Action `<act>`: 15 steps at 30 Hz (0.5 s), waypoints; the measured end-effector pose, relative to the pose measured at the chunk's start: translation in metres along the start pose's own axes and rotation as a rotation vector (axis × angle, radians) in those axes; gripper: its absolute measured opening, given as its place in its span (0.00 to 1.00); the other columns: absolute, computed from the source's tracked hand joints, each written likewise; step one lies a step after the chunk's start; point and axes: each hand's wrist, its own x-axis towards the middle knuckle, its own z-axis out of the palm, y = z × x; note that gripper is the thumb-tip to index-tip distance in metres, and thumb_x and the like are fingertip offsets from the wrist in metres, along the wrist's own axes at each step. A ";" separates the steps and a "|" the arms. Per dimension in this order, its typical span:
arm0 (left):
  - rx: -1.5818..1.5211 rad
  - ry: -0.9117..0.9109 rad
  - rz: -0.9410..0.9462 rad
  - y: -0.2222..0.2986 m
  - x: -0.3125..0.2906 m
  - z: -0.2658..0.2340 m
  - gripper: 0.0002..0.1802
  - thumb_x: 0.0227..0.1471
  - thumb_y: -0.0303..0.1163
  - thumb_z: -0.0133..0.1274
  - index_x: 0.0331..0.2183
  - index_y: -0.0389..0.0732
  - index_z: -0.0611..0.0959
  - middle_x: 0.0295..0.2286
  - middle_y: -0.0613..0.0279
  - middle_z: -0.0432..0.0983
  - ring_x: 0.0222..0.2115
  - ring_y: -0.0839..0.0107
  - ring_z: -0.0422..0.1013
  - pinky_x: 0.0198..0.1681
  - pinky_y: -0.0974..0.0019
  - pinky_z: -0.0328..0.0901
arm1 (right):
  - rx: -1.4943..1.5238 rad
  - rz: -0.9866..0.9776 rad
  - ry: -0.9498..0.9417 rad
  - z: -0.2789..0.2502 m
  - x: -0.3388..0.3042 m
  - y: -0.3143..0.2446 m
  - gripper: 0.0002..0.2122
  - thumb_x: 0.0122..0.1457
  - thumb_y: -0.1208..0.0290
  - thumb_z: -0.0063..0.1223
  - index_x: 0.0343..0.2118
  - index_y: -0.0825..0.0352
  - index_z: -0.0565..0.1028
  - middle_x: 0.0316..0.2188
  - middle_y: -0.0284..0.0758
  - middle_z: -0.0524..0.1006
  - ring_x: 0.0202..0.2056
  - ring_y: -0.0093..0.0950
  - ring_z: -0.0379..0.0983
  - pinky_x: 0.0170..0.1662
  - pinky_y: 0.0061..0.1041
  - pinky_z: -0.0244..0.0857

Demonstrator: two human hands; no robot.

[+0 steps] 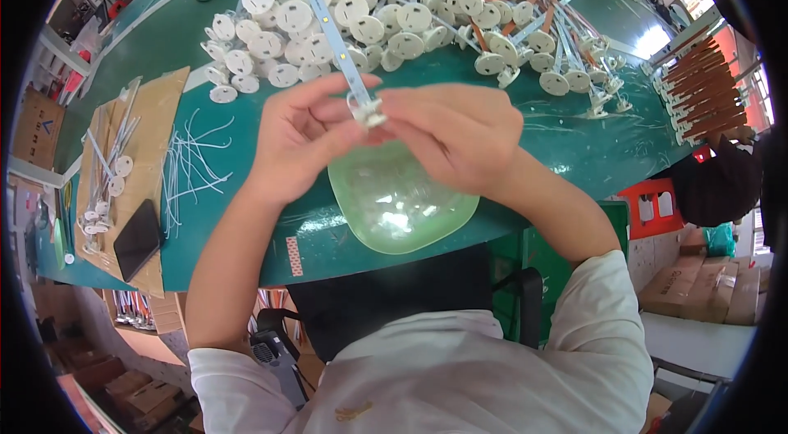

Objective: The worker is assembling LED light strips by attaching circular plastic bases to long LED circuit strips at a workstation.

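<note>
Both hands meet over a pale green translucent bowl at the table's front. My left hand is closed round the lower end of a long narrow LED strip, which rises away from me over the pile. At the strip's near end sits a small white fitting with a thin white wire looping beside it. My right hand pinches that fitting from the right, thumb and forefinger together. Fingers hide part of the fitting. Small clear pieces appear to lie in the bowl, too glossy to make out.
Many white round-based strips heap behind my hands, with more strips at the right. Loose white wires lie left, beside cardboard bearing a black phone. A red stool stands right. Another person works at far right.
</note>
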 end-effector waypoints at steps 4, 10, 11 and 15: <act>0.077 -0.089 0.094 -0.001 0.005 -0.007 0.26 0.49 0.19 0.56 0.52 0.30 0.71 0.40 0.49 0.78 0.41 0.61 0.76 0.47 0.59 0.71 | 0.053 0.026 -0.001 -0.001 0.001 0.008 0.09 0.45 0.82 0.62 0.32 0.69 0.80 0.28 0.38 0.81 0.26 0.31 0.79 0.29 0.21 0.72; 0.112 0.152 0.147 -0.002 0.006 -0.014 0.24 0.51 0.20 0.55 0.51 0.30 0.72 0.39 0.50 0.79 0.41 0.61 0.76 0.46 0.61 0.71 | -0.078 0.406 -0.244 -0.006 -0.003 0.003 0.07 0.47 0.78 0.62 0.31 0.69 0.79 0.26 0.38 0.80 0.24 0.33 0.78 0.26 0.23 0.71; 0.154 0.230 0.176 -0.001 0.007 -0.020 0.23 0.52 0.20 0.55 0.50 0.30 0.72 0.38 0.50 0.79 0.41 0.62 0.76 0.46 0.62 0.70 | -0.074 0.406 -0.245 -0.005 -0.004 0.002 0.07 0.47 0.78 0.62 0.31 0.69 0.79 0.26 0.38 0.80 0.24 0.33 0.78 0.26 0.23 0.71; 0.199 0.327 0.156 -0.005 0.010 -0.020 0.22 0.51 0.20 0.56 0.50 0.30 0.73 0.38 0.50 0.79 0.39 0.63 0.77 0.45 0.65 0.69 | 0.085 0.408 -0.544 0.004 -0.012 -0.008 0.06 0.49 0.75 0.59 0.31 0.69 0.79 0.24 0.38 0.77 0.27 0.38 0.75 0.33 0.32 0.70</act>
